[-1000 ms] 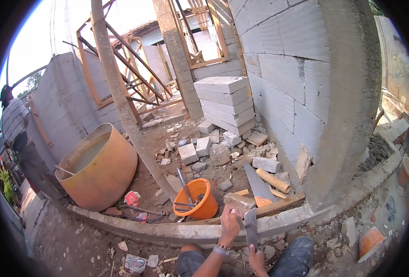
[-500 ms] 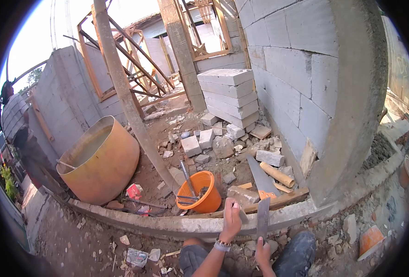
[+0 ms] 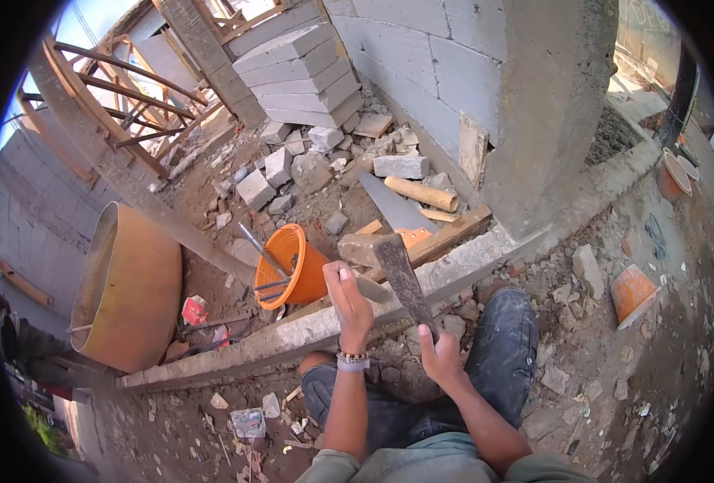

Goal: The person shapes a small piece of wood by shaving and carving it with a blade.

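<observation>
My right hand (image 3: 442,354) grips the handle end of a machete (image 3: 403,278), its dark, stained blade pointing up and away with a blunt, squared tip. Closed and raised to the left of the blade is my left hand (image 3: 350,304), with a beaded bracelet at the wrist. A small tan piece (image 3: 375,288) shows beside its fingers; whether it is held there I cannot tell. Just beyond that hand stands an orange bucket (image 3: 299,266) with metal tools in it. A handsaw (image 3: 393,201) with an orange handle lies past the machete, near a wooden roller-like piece (image 3: 421,194).
A low concrete ledge (image 3: 308,326) crosses in front of my knees. Beyond it are rubble, stacked light blocks (image 3: 300,80), a slanting pole (image 3: 123,177) and a large round tub (image 3: 131,290). A block wall (image 3: 421,64) rises at right, near an orange-brown container (image 3: 633,291).
My view has tilted down and turned, so the scene sits further left. The machete has swung from nearly upright to leaning left. Both hands stay closed.
</observation>
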A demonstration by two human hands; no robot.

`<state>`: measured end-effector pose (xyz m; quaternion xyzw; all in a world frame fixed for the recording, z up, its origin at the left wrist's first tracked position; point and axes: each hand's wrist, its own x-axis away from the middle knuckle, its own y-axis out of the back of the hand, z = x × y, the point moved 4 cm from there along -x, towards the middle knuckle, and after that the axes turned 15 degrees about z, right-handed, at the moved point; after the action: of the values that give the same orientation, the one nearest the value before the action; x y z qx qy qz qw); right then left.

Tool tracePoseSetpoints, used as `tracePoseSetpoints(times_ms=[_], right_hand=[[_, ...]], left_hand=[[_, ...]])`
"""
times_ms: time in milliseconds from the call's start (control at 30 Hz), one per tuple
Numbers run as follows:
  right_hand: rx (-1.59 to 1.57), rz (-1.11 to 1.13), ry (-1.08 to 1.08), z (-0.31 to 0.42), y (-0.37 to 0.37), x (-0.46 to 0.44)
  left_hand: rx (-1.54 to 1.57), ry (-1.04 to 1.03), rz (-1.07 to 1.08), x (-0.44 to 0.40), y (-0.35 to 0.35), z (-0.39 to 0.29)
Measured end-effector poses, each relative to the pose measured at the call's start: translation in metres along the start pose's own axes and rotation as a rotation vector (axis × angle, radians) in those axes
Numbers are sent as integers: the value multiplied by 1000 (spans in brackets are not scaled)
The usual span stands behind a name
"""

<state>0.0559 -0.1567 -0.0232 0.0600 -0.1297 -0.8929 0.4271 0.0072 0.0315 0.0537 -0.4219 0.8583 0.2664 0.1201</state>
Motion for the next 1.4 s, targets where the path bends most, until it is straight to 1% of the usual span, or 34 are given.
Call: tracePoseSetpoints(times_ms=[100, 133, 233, 433, 533, 633, 733, 833, 933, 1033, 1067, 1133, 1233, 1333, 1400], right_hand=[[-10, -33, 9, -9, -7, -1], [-33, 8, -54, -9, -8, -2], [-48, 27, -68, -9, -10, -4], [-19, 53, -73, -9, -9, -6], [-96, 35, 4, 25, 7, -9], [-129, -49, 80, 56, 20, -9], [-146, -98, 127, 65, 21, -10], [-71, -62, 62, 45, 9, -12], [218, 65, -137, -9, -22, -15], [225, 45, -211, -36, -29, -14], [206, 82, -213, -43, -27, -15], [171, 170, -220, -44, -21, -19], [124, 138, -244, -25, -10, -20], [-4, -52, -14, 8, -1, -19], [-58, -56, 13, 31, 5, -17]], left_hand=[[-22, -43, 9, -1, -1, -2], [-52, -59, 17, -1, 0, -4], [-80, -25, 66, 1, 0, 0], [-142, -43, 138, -2, 1, 10], [-250, -123, 165, -3, 1, 10], [-287, -123, 198, -3, 1, 10], [-260, -127, 189, -4, 1, 12], [-244, -105, 192, -6, -1, 14], [-195, -47, 222, -6, -1, 10], [-193, -60, 205, -5, 2, 11], [-188, -70, 206, -7, 1, 13], [-179, -76, 200, -4, 3, 16], [-148, -69, 208, -2, 5, 14], [-150, -75, 186, 0, 5, 10], [-151, -76, 177, 0, 4, 10]])
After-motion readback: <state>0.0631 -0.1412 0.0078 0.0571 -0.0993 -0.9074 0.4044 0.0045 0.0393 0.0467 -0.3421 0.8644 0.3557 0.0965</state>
